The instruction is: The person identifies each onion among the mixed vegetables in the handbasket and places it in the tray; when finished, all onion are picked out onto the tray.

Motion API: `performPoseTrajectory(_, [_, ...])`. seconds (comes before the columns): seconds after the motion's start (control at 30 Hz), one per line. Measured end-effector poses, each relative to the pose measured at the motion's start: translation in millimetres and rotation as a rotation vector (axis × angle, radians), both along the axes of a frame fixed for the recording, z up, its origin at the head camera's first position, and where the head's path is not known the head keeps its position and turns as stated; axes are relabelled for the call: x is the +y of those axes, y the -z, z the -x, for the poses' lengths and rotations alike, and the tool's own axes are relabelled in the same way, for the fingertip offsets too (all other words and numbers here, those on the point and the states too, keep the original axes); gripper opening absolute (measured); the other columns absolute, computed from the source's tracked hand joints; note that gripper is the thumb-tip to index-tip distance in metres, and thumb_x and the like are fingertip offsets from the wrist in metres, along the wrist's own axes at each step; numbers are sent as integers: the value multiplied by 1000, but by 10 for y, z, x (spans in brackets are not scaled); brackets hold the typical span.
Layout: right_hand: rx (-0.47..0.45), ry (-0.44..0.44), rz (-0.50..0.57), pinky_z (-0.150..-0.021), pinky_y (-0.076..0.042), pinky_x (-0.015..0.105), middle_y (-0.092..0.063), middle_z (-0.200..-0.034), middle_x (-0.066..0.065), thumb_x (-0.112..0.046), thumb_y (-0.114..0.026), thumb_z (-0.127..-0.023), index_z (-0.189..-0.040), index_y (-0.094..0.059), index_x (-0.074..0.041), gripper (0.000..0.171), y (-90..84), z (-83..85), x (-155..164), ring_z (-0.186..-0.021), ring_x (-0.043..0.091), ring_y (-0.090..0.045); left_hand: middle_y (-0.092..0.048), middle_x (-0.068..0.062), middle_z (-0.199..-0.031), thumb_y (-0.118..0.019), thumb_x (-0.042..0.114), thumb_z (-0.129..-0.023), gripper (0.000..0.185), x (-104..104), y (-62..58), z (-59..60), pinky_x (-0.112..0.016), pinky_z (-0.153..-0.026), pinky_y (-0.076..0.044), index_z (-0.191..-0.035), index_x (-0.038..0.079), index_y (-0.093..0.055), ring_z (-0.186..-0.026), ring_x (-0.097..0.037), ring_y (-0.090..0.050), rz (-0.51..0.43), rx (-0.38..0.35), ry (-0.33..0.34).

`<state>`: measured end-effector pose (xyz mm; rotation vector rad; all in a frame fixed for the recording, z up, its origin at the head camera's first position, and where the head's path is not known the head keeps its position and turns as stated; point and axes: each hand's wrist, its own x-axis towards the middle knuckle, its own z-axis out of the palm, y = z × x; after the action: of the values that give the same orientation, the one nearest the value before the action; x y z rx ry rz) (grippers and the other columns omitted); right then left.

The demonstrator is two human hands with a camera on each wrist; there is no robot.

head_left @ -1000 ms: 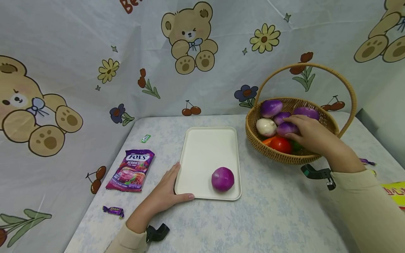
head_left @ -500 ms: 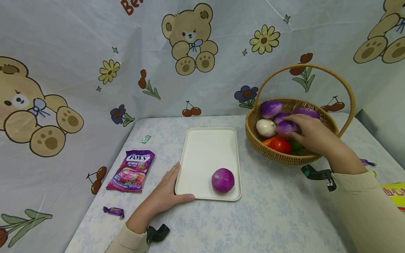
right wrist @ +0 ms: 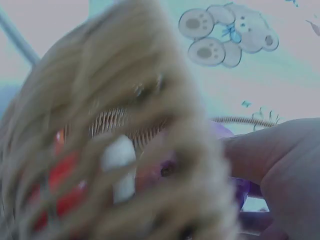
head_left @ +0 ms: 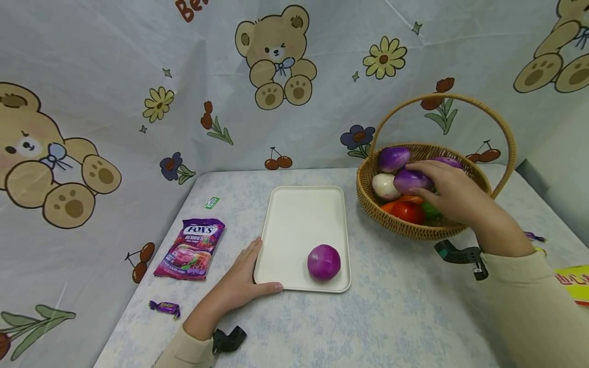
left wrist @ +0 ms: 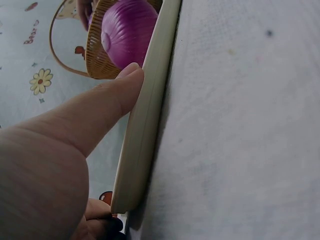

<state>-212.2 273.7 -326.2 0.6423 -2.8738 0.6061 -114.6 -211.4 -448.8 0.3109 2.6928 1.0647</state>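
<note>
My right hand reaches into the wicker basket and grips a purple onion between thumb and fingers. Around it lie another purple onion, a white bulb, a red tomato and something orange. In the right wrist view, the blurred basket wall covers much of the contents. My left hand rests at the near left corner of a cream tray, fingers along its side and thumb on its rim. One purple onion sits at the tray's near right.
Left of the tray lie a purple candy bag, a small green-wrapped candy and a purple-wrapped candy. A yellow packet is at the right edge. The basket's tall handle arches above my right hand.
My right hand has shifted slightly left and up with the purple onion, covering the small onion behind and showing more orange beneath. The left hand and tray stay put.
</note>
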Motion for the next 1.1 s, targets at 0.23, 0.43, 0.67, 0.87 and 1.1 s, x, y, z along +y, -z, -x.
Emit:
performPoseTrajectory(0.23, [21,-40,43,-107,-39,70,-48,-153,25,-9,-78,-97,-151,-54,-5,59,-106,-135,-246,-140,50,-42,-9,-3,-175,-86,69,-77,133,1,-13,-6,-62,-122,-15,-171,14,-9,-158,-28,-4,-4,2,5])
performPoseTrajectory(0.43, [49,-90,59,-105,-41,69,-49,-154,23,-9,-79,-96,-152,-55,-7,61,-190,-175,-476,-141,48,-43,-8,-4,-175,-86,67,-78,133,0,-18,-6,-61,-122,-14,-171,14,-8,-158,-28,-4,-5,5,6])
performPoseTrajectory(0.67, [110,-157,77,-105,-46,61,-54,-150,17,-10,-79,-97,-149,-58,-8,56,-225,-145,-732,-138,41,-50,-8,-3,-175,-86,67,-78,132,-7,-5,-2,-62,-122,-14,-171,14,-8,-158,-28,-4,-3,1,5])
performPoseTrajectory(0.87, [148,-235,115,-106,-46,58,-56,-149,16,-9,-79,-97,-146,-61,-6,52,-207,-124,-956,-138,37,-51,-8,-2,-175,-85,69,-77,133,-12,10,2,-61,-122,-14,-171,15,-8,-158,-28,-4,7,0,1])
performPoseTrajectory(1.1, [156,-349,120,-108,-46,54,-58,-146,20,-10,-81,-95,-143,-63,-2,51,-17,-96,-1239,-133,38,-56,-8,-2,-175,-85,70,-76,134,-10,14,16,-61,-122,-14,-171,15,-8,-158,-28,-4,6,2,1])
